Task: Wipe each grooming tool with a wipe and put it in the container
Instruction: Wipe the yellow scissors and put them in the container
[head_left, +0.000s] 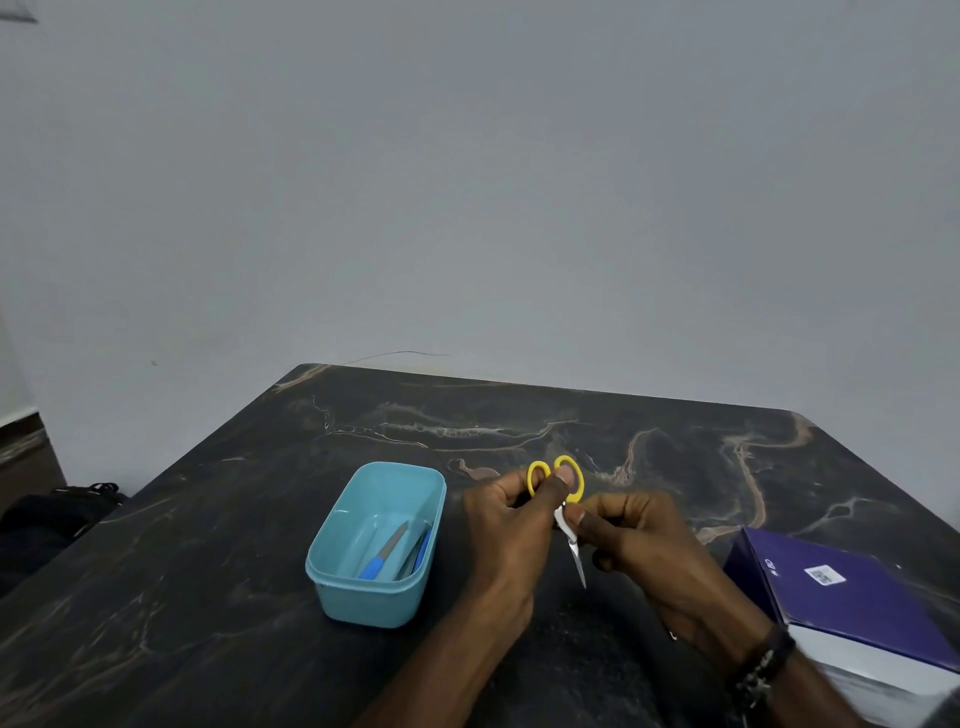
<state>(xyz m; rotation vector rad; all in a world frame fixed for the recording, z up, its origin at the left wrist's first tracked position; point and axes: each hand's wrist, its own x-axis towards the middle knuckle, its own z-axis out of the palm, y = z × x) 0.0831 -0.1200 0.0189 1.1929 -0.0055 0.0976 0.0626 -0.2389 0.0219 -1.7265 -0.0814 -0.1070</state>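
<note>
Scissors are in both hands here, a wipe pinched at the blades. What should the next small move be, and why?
Probably slide the right hand with the wipe down the blades toward the tip: the left hand steadies the yellow-handled scissors by the handles, and the lower blade is bare beyond the wipe. The blue container, holding other tools, comes after.

L hand (511, 512) grips yellow scissors (563, 501), R hand (631, 540) pinches wipe (566, 527) on blade, by blue container (379, 543)
</note>
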